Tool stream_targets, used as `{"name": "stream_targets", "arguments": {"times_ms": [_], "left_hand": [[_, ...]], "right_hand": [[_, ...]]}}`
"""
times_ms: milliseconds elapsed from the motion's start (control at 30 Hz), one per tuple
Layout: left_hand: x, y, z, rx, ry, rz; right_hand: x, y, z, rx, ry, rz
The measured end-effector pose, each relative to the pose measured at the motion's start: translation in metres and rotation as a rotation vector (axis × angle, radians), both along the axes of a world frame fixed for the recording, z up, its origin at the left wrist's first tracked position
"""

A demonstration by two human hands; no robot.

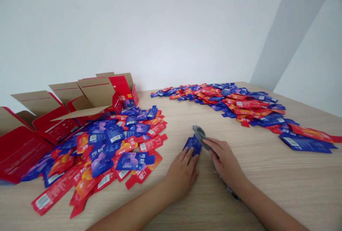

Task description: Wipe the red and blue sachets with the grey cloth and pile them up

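Note:
A blue flat pouch (192,146) lies on the table in front of me. My left hand (183,170) rests on its near part, fingers stretched out and flat, covering some of it. My right hand (224,161) is closed around a grey hand-held device (201,137) with a rounded head, shaped like a barcode scanner. Its head is at the pouch's far right edge; I cannot tell whether they touch. The fingers hide most of its handle, and a dark part, perhaps a cord, shows below the wrist.
A heap of red and blue pouches (107,149) spreads at left, before several open red cardboard boxes (56,124). Another long heap of pouches (240,106) curves from the back to the right. The wooden table (173,117) meets a white wall (171,31).

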State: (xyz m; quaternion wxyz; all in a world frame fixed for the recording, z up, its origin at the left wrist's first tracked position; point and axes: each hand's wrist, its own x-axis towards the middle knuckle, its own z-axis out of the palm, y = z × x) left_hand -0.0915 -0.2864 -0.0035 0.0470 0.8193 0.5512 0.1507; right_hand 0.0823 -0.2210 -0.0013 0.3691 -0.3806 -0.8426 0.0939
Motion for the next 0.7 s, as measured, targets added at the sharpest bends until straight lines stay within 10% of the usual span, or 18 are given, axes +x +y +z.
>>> {"name": "stream_targets", "arguments": {"times_ms": [200,700], "left_hand": [[-0.001,-0.023,-0.005,-0.033,0.035,-0.222],[0.0,-0.035,0.0,-0.013,0.077,-0.143]], "right_hand": [[-0.016,-0.024,0.0,-0.05,-0.266,0.206],[-0.016,-0.014,-0.016,-0.017,-0.366,0.153]]}}
